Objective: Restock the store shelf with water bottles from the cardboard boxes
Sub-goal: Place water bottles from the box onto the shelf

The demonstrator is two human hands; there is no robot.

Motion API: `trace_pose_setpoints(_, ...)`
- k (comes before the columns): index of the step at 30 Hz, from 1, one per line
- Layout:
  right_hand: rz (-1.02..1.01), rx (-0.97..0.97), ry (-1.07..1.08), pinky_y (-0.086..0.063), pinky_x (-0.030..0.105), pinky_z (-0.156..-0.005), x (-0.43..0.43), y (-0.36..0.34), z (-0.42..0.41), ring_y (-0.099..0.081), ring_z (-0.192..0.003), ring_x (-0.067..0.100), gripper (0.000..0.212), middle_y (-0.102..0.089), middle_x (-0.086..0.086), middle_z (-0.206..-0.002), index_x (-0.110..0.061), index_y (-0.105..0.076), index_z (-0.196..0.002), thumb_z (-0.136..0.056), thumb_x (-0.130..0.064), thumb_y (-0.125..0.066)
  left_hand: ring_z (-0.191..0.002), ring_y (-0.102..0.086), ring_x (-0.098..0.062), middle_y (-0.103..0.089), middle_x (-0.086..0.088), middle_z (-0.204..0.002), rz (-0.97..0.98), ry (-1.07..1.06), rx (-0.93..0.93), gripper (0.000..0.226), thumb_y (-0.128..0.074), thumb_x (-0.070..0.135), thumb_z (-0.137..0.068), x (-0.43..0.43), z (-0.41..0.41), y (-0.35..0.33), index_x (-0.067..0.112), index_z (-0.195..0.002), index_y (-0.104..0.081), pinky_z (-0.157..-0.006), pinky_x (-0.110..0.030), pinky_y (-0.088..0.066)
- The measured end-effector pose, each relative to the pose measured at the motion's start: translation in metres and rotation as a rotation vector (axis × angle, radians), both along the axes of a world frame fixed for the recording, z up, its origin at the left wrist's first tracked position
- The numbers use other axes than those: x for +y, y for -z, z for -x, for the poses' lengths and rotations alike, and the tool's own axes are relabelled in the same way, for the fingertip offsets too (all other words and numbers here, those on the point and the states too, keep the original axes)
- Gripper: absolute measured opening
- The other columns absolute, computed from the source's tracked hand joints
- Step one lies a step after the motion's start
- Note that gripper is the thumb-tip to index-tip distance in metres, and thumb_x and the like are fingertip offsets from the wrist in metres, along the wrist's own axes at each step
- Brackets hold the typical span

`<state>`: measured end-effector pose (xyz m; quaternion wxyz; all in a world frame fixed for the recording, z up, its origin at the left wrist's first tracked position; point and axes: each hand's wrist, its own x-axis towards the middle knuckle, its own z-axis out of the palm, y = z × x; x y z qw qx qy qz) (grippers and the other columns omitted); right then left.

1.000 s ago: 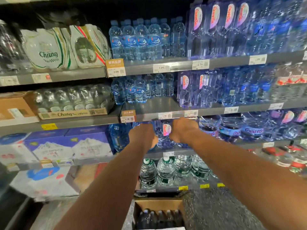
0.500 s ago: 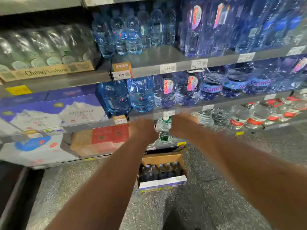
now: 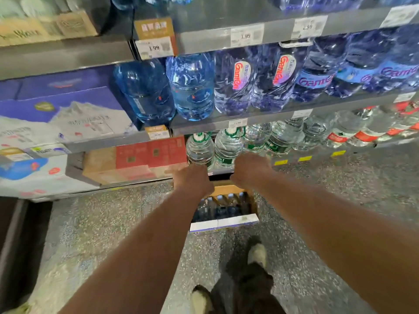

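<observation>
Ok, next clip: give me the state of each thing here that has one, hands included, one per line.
Cardboard box: open on the floor, dark bottles standing inside.
Left hand: reaching down over the box, empty as far as visible.
Right hand: reaching down beside it, fingers hidden.
Green-label bottles: upright on the bottom shelf, capped.
Large blue bottles: upright on the shelf above.
Red carton: closed.

Both bare forearms are stretching forward and converging toward the middle of the frame. The left hand (image 3: 193, 180) and right hand (image 3: 250, 169) are hanging side by side, slightly apart, backs facing the camera, fingers curling downward out of sight.
</observation>
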<state>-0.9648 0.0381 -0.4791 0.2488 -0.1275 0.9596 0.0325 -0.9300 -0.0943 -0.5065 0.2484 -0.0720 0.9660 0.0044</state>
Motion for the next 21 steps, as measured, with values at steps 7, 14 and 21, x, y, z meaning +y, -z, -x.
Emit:
trace_pose_setpoints(7, -0.069, -0.151, -0.154, -0.042, 0.034, -0.071, 0.001, 0.052, 0.048, -0.060, -0.104, 0.027, 0.034, -0.060, 0.007, -0.109, -0.009, -0.056, -0.116, -0.083, -0.006, -0.060, -0.095, -0.059, -0.028, -0.060, -0.006, -0.099, -0.069, -0.163, -0.090, 0.035, -0.055, 0.025, -0.082, 0.008, 0.037, 0.046, 0.014, -0.115, -0.055, -0.073, -0.034, -0.045)
trace_pose_setpoints(14, -0.054, -0.299, -0.061, -0.051, 0.032, -0.071, 0.010, 0.129, 0.062, -0.060, -0.084, 0.024, 0.026, -0.061, 0.004, -0.088, -0.007, -0.060, -0.107, -0.087, -0.024, -0.056, -0.089, -0.058, -0.025, -0.058, -0.002, -0.091, -0.107, -0.181, -0.141, 0.035, -0.054, 0.037, -0.087, 0.006, 0.045, 0.123, 0.017, -0.115, -0.057, -0.066, -0.031, -0.035)
trace_pose_setpoints(21, -0.037, -0.320, 0.108, -0.044, 0.027, -0.072, 0.002, 0.205, 0.063, -0.061, -0.092, 0.025, 0.029, -0.064, 0.008, -0.103, -0.006, -0.060, -0.111, -0.089, -0.025, -0.053, -0.093, -0.061, -0.025, -0.064, -0.004, -0.099, -0.139, -0.097, -0.186, 0.024, -0.051, 0.032, -0.089, -0.020, 0.055, 0.189, 0.019, -0.107, -0.058, -0.065, -0.031, -0.037)
